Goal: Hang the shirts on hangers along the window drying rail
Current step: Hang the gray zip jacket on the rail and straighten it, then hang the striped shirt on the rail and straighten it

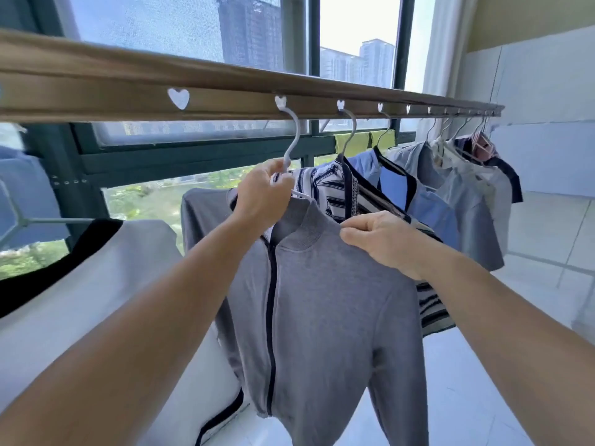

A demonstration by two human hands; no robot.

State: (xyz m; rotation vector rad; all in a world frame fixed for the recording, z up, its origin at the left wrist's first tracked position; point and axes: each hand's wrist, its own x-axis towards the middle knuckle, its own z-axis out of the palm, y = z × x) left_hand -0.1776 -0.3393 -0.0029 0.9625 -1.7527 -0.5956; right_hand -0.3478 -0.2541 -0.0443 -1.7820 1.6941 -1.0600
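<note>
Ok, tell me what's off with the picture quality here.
Head view: wide-angle bend curves the rail and stretches both arms at the edges; sky through the window is blown out; the white garment at left is soft, while the grey jacket stays sharp.

1. Single head-worn wide-angle view, taken from the wearer's eye level, facing forward and slightly up toward the window [180, 37].
2. Set close to the drying rail [225, 91], which crosses the upper frame from near left to far right.
3. Both forearms entering from the lower corners, within arm's reach of the lens.
4. Strong barrel curvature at the edges; no second view for overlap.
</note>
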